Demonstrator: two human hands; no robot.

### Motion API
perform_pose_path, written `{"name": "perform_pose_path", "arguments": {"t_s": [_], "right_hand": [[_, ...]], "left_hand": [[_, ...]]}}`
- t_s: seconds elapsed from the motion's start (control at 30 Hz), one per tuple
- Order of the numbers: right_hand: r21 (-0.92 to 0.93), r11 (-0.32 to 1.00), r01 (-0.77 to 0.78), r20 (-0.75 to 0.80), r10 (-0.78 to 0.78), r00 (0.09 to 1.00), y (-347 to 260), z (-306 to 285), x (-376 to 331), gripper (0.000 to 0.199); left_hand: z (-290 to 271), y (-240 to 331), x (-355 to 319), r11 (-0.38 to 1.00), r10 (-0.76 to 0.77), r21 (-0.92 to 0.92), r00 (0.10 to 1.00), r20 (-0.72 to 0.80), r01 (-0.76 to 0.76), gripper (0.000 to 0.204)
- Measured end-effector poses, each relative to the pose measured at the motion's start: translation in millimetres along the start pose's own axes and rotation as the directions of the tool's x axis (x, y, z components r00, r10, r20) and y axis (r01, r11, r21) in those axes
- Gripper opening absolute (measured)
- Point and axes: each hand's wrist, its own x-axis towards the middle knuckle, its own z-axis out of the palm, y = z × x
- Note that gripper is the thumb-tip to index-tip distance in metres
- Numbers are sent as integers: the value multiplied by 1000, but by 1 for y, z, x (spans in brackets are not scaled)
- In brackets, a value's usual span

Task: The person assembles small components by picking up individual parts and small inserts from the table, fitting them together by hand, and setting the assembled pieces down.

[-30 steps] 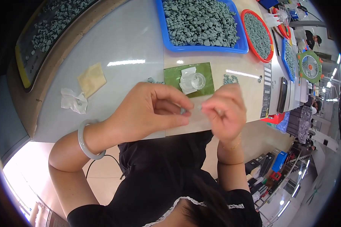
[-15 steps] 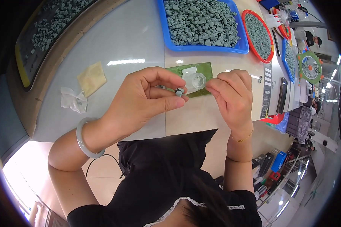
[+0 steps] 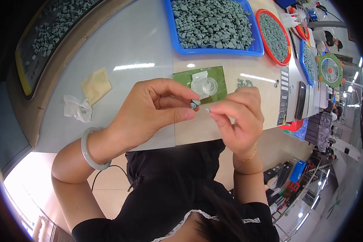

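Over the glossy pale table (image 3: 149, 44), my half-curled left hand (image 3: 147, 109) pinches a small grey-green stone (image 3: 195, 104), probably for steadiness; my right hand (image 3: 242, 119), nearly closed, pinches a tiny pale piece (image 3: 207, 110) just beside it.

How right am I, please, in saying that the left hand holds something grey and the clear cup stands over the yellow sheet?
Only one part is wrong: the head view shows the clear cup over the green mat, not the yellow sheet. The left hand does hold something grey.
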Motion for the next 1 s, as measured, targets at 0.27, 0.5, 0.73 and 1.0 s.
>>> {"name": "perform_pose_path", "arguments": {"t_s": [0.27, 0.5, 0.73, 1.0], "right_hand": [[-84, 992, 97, -75, -103, 992, -5, 15, -3, 26], [-110, 971, 211, -38, -216, 976, 1, 15, -5, 34], [-93, 943, 319, 5, -320, 947, 3, 10, -3, 29], [30, 947, 320, -7, -320, 947, 14, 9, -7, 26]], "left_hand": [[0, 1, -1, 999, -35, -25, 999, 10, 35, 25], [0, 1, -2, 999, -33, 36, 999, 21, 32, 21], [0, 2, -3, 997, -10, 76, 996, 93, 3, 21], [3, 6, -3, 995, 37, 84, 988, 147, -50, 25]]}}
